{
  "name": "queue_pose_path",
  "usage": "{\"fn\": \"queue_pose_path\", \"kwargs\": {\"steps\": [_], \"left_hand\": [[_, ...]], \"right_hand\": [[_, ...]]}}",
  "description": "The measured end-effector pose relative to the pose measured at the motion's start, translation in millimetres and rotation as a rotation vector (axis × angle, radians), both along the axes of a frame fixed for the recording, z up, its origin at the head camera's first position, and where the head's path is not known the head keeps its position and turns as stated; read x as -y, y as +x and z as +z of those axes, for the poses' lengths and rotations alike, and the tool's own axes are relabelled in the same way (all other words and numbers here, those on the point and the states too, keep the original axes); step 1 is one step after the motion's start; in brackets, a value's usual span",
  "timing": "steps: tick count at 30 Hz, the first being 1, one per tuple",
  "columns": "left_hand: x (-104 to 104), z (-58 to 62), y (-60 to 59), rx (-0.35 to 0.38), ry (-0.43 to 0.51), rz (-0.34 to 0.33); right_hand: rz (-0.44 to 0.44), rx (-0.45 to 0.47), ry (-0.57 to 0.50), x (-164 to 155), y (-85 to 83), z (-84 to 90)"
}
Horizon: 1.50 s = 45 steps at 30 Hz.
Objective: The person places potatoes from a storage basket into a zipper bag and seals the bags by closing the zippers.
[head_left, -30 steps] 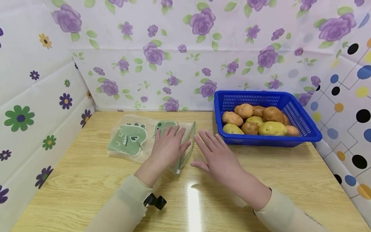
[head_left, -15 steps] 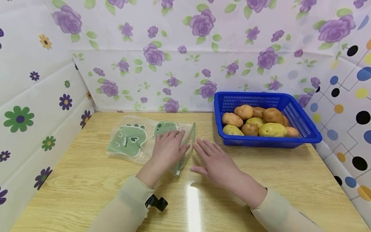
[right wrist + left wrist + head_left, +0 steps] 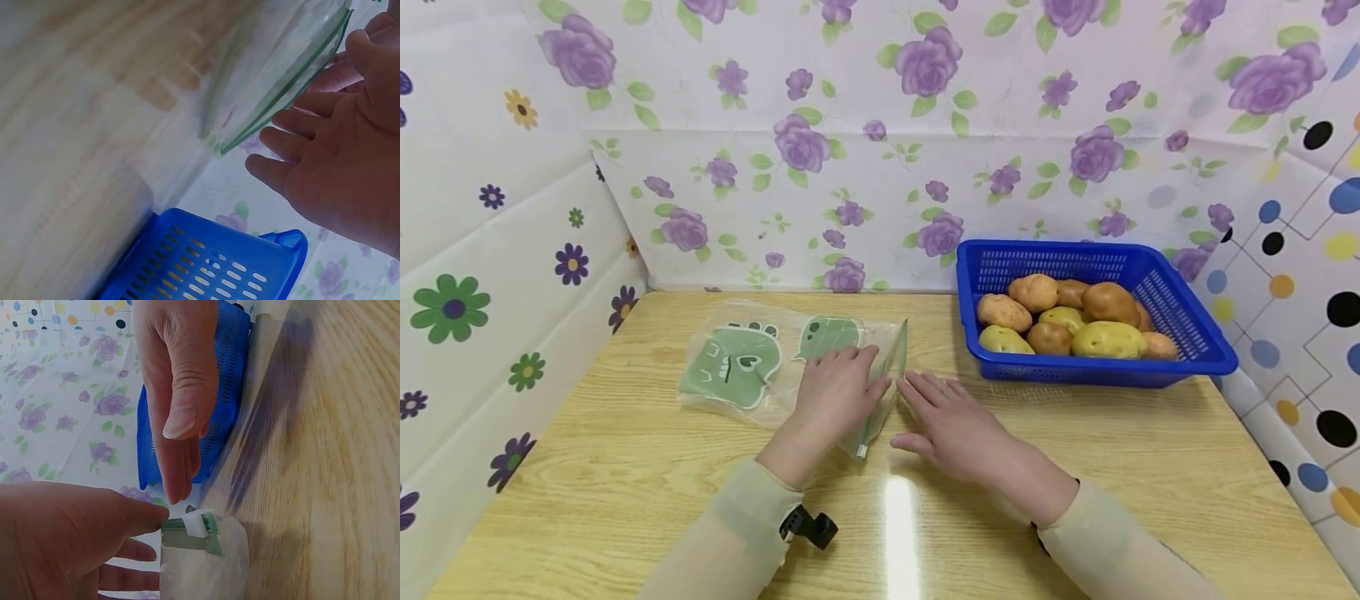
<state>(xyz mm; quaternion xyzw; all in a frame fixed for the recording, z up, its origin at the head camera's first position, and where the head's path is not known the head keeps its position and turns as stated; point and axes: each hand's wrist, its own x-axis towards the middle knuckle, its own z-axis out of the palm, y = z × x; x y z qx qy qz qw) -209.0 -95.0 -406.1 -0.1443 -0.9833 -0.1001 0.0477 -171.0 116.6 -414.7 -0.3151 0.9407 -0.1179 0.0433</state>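
Two hands at frame centre | left hand lying flat, pressing zip bag | right hand hovering spread, empty | left wrist view alone showing bag's slider

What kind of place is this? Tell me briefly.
Probably a staged tabletop work booth, not a real kitchen: a wooden table walled by flower-print sheets, with a blue basket of potatoes and a zip bag.
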Motion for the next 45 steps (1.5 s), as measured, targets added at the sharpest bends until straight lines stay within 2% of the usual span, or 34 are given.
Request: {"fn": "queue_pose_path", "kwargs": {"steps": [10,16,28,34,41,45], "left_hand": [[-4,-0.8,-0.1,0.011,0.006,0.012],[-4,-3.5,-1.7,0.007,0.020,0.008],[2,-8.0,-8.6,0.015,0.082,0.070],[8,7.2,-10.1,-0.061,0.153,0.083],[15,26.4,-9.4,-0.193,0.256,0.120],[15,42.7,-8.0,-0.232,0.301,0.143]], "right_hand": [[0.015,0.063,0.016,1,-4.9,-0.5],[0.017,0.071,0.024,3,-6.6,0.0],[0.030,0.051,0.004,2,-11.5,1.9],[0.017,-0.014,-0.052,2,-15.1,4.8],[0.000,-0.165,-0.149,5,-19.1,9.6],[-0.056,-0.176,-0.220,7,-21.7,11.7]]}}
